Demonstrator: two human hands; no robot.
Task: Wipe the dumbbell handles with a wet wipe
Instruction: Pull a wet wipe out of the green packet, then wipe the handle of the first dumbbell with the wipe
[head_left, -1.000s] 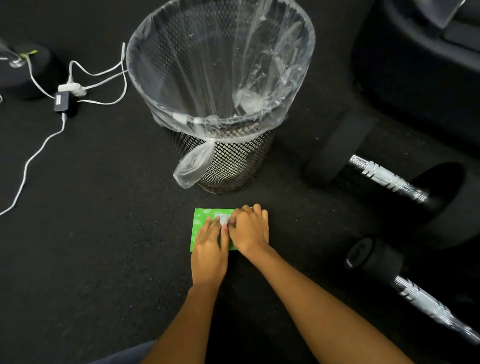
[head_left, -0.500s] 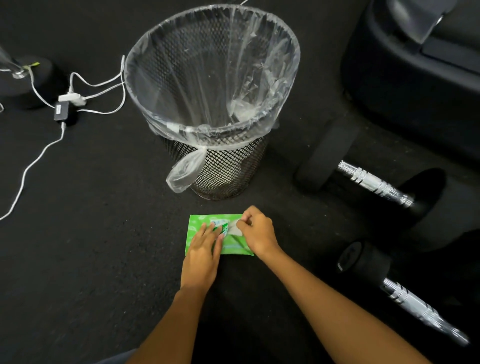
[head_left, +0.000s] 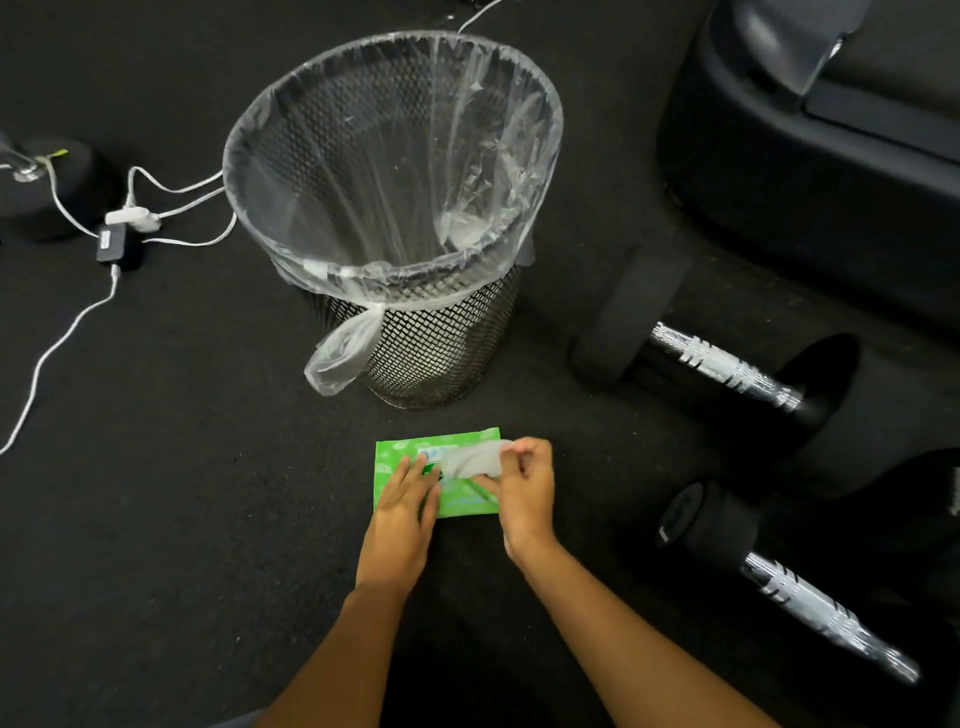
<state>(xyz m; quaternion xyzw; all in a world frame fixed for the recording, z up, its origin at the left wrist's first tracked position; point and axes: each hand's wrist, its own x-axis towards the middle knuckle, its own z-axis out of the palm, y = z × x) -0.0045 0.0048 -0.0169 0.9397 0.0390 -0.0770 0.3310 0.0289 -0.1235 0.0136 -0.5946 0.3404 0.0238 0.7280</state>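
Observation:
A green wet-wipe pack (head_left: 400, 457) lies flat on the dark floor in front of me. My left hand (head_left: 402, 514) presses down on its left half with fingers spread. My right hand (head_left: 524, 488) pinches a white wet wipe (head_left: 475, 460) that is partly drawn out of the pack's opening. Two black dumbbells lie to the right: the far one's chrome handle (head_left: 722, 366) and the near one's chrome handle (head_left: 821, 613) both point away to the lower right.
A mesh waste bin (head_left: 415, 364) lined with a clear plastic bag stands just beyond the pack. White cables and a black adapter (head_left: 111, 244) lie at the left. A large black machine base (head_left: 810, 171) fills the upper right.
My right hand has opened the pack's flap and drawn a white wipe out to the right. My left hand has stayed pressed on the pack.

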